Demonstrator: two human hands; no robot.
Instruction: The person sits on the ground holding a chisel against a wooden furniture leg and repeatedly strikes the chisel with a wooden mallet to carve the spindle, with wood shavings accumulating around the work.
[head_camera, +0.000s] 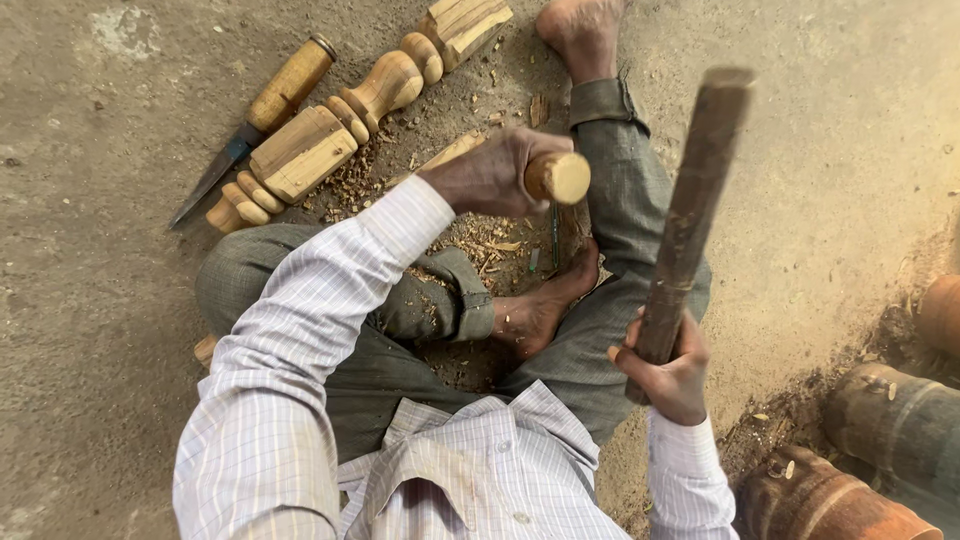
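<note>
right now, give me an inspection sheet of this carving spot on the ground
surface: bare grey floor, person seated on it.
job's things: chisel with pale wooden handle, blade pointing down between the legs; long dark wooden mallet stick raised.
clutter: turned wooden leg, a spare chisel beside it, wood chips scattered around the feet.
hands: left hand closed on the chisel; right hand closed on the mallet stick's lower end.
cables: nothing seen.
surroundings: rusty round drums at lower right.
</note>
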